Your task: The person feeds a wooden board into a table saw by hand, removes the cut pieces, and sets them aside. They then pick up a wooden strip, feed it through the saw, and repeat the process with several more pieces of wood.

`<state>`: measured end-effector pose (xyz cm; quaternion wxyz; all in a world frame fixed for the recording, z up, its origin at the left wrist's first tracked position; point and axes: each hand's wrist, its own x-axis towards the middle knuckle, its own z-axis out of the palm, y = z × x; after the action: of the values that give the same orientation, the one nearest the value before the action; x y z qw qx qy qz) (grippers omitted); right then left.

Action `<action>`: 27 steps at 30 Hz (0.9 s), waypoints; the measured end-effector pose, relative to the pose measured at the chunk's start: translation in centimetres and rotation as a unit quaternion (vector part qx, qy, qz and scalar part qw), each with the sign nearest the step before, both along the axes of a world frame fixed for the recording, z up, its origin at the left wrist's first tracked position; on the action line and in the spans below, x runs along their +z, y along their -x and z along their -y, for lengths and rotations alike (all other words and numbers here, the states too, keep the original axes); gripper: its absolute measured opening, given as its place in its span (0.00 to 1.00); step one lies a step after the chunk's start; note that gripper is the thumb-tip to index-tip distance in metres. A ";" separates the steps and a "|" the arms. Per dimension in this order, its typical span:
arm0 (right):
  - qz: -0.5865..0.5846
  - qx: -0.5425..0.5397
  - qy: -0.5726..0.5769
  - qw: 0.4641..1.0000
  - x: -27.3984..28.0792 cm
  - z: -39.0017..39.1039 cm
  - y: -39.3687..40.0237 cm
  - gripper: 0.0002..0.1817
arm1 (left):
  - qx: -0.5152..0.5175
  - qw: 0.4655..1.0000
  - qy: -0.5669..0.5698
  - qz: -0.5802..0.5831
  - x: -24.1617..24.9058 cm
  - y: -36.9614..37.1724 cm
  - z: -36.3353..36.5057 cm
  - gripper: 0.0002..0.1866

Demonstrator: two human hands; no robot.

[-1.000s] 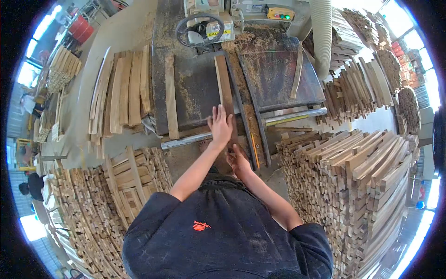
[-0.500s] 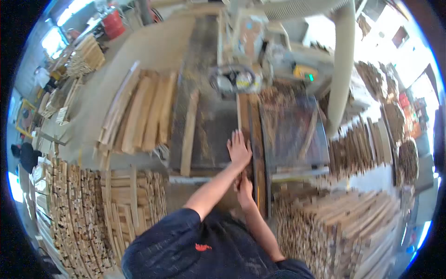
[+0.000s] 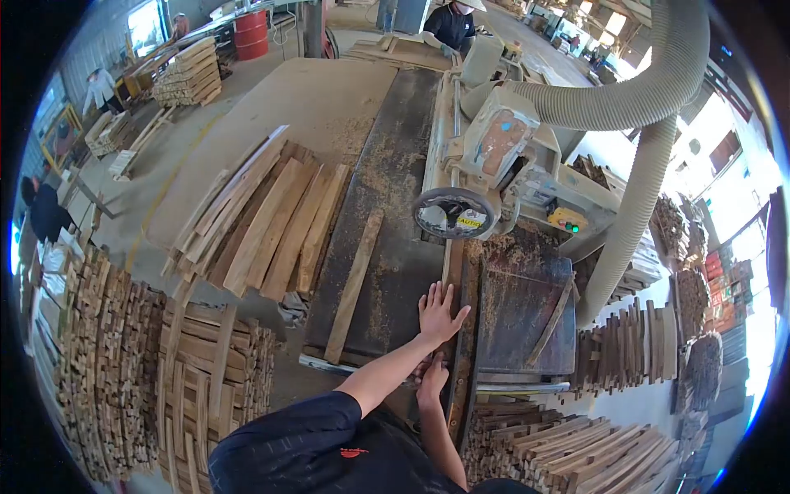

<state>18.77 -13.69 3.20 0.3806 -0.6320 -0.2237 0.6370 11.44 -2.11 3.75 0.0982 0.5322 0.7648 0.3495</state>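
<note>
My left hand (image 3: 442,314) lies palm down with its fingers spread, on a narrow wooden strip (image 3: 451,262) beside the dark metal fence (image 3: 466,329). Just behind it, near the front edge of the machine table (image 3: 395,284), my right hand (image 3: 431,379) is closed. What its fingers grip is hidden. Beyond the strip stands the machine head, with a black handwheel (image 3: 453,214) in front. A loose wooden piece (image 3: 355,284) rests on the table to the left of my hands.
Long boards (image 3: 276,222) are stacked left of the table. Timber piles (image 3: 107,362) stand at lower left and lower right (image 3: 576,449). A ribbed hose (image 3: 634,214) hangs at the right. A co-worker (image 3: 450,29) in a hat stands behind the machine.
The view has shifted, so the machine sits lower and the co-worker behind it shows. My hands are slightly nearer the handwheel, and my left fingers are spread wider.
</note>
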 end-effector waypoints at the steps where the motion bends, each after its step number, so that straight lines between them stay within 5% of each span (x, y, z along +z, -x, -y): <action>1: 0.004 0.006 -0.003 1.000 -0.1 -0.1 -0.1 0.26 | 0.003 1.000 0.002 -0.002 0.2 0.2 -0.1 0.40; 6: 0.028 0.054 -0.017 0.998 0.0 -1.4 -1.2 0.28 | 0.019 0.999 -0.022 -0.035 -1.7 0.1 -1.7 0.28; 18: 0.056 0.017 0.005 0.998 2.3 -5.0 2.2 0.27 | 0.008 0.999 0.027 -0.043 -1.7 1.6 -6.0 0.28; 27: 0.094 0.012 -0.073 0.993 0.8 -7.0 3.5 0.30 | 0.041 0.996 -0.070 -0.035 -1.6 2.4 -8.1 0.27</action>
<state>15.31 -6.68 3.96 0.3953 -0.6568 -0.3121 0.5612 9.07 5.98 2.18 0.0190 0.5176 0.7627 0.3873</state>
